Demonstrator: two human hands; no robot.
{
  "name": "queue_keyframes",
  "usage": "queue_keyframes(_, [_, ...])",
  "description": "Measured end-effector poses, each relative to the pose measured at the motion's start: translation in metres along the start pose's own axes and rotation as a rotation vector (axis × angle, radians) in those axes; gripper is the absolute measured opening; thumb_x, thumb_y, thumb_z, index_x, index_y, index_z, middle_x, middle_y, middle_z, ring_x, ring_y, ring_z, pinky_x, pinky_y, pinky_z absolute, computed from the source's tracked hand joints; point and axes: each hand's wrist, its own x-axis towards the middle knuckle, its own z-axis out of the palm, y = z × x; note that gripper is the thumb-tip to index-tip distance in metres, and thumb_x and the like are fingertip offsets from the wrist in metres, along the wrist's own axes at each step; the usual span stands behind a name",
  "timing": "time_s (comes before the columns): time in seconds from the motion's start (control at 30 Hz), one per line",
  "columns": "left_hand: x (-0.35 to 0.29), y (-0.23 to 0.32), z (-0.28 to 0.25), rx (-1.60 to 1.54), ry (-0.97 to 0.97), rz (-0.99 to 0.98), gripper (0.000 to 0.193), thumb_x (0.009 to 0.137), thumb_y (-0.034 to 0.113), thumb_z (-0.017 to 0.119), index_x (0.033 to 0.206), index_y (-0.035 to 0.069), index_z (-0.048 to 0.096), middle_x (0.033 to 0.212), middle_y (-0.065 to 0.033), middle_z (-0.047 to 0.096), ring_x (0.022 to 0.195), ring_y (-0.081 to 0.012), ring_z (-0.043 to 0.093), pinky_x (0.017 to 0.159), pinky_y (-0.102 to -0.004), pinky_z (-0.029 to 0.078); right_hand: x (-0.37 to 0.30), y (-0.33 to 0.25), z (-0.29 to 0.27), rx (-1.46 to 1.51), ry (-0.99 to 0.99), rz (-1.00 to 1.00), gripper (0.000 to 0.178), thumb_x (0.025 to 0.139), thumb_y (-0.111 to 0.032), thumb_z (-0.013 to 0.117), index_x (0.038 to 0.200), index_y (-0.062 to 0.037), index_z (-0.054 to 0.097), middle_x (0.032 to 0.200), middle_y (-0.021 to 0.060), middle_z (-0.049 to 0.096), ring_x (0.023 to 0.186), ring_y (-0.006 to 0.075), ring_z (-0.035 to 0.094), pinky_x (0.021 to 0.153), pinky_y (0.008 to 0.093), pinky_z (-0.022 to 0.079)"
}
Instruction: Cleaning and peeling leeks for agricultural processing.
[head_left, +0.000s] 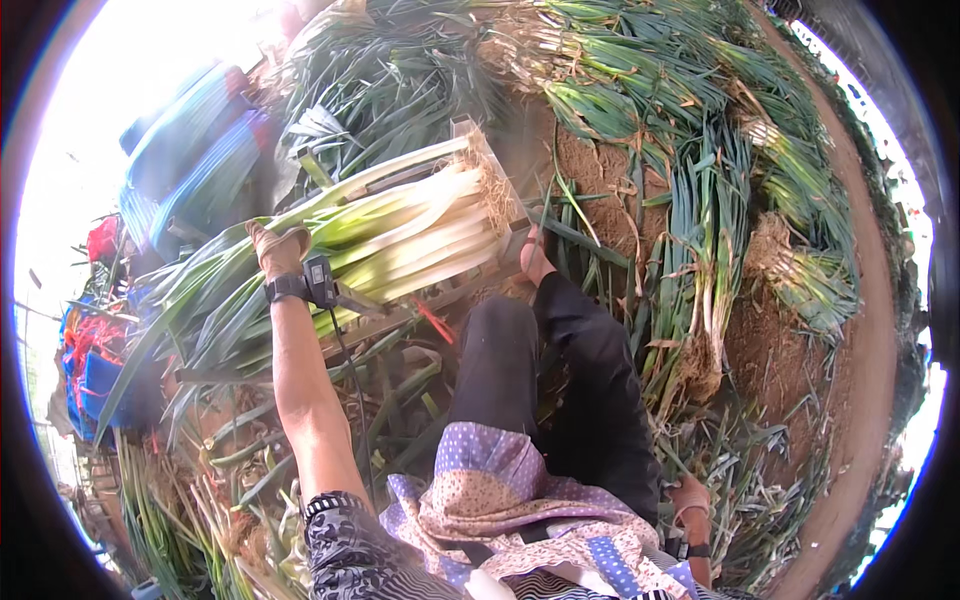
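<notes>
Here the person's gloved left hand (280,250) lies flat, fingers spread, on the green leaf end of a thick bundle of long white-stalked green onions (410,235). The bundle rests across a low wooden frame (478,150), its hairy roots toward the frame's far edge. The right hand (692,500) rests low by the hip near loose green trimmings (740,470); its fingers look loosely curled around nothing. The bundle is probably heavy yet floppy, with stiff white shanks and leaves that crease and slide, so the firm shanks near the middle seem the best place to hold it.
</notes>
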Motion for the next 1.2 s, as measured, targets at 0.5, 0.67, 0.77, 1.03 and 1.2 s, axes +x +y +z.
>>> queue_keyframes(0.5, [-0.028,0.059,0.035,-0.409,-0.110,-0.936,0.030,0.089,0.033,0.053,0.096,0.004,0.051,0.079,-0.0161,0.058,0.064,-0.0302,0.057,0.054,-0.0435,0.048,-0.008,-0.042,-0.025,-0.077,-0.128,-0.065,0.030,0.078,-0.026,0.053,0.101,-0.0104,0.065,0.097,0.0157,0.064,0.094,0.0337,0.060,0.079,0.0419,0.047])
queue_keyframes(0.67, [-0.033,0.083,0.016,-0.133,-0.192,-0.782,0.028,0.087,0.032,0.054,0.087,0.004,0.051,0.072,-0.0130,0.057,0.056,-0.0277,0.055,0.051,-0.0406,0.047,0.000,-0.032,-0.003,-0.099,-0.119,-0.168,0.029,0.078,-0.021,0.050,0.100,-0.0090,0.065,0.095,0.0163,0.064,0.092,0.0343,0.061,0.077,0.0425,0.048])
queue_keyframes(0.77, [-0.042,0.133,0.021,-0.050,-0.224,-0.617,0.022,0.086,0.027,0.058,0.084,0.005,0.055,0.062,-0.0073,0.054,0.049,-0.0208,0.052,0.045,-0.0336,0.043,0.006,-0.028,0.006,-0.149,-0.122,-0.208,0.024,0.078,-0.020,0.051,0.094,-0.0086,0.066,0.092,0.0166,0.064,0.090,0.0348,0.061,0.075,0.0427,0.049])
queue_keyframes(1.03, [-0.025,0.205,0.076,0.733,-0.580,-0.231,0.029,0.079,0.029,0.060,0.103,0.013,0.065,0.075,-0.0050,0.059,0.063,-0.0162,0.054,0.054,-0.0305,0.044,0.022,-0.023,0.040,-0.144,-0.097,-0.197,0.025,0.077,-0.024,0.057,0.096,-0.0099,0.064,0.092,0.0181,0.064,0.091,0.0372,0.060,0.075,0.0432,0.049])
queue_keyframes(1.2, [-0.021,0.202,0.184,0.910,-0.946,0.217,0.030,0.076,0.028,0.060,0.100,0.009,0.065,0.094,-0.0110,0.065,0.090,-0.0260,0.061,0.081,-0.0315,0.047,0.017,-0.011,0.045,0.018,-0.173,-0.086,0.038,0.078,-0.039,0.054,0.096,-0.0091,0.067,0.103,0.0190,0.062,0.099,0.0350,0.059,0.079,0.0439,0.048])
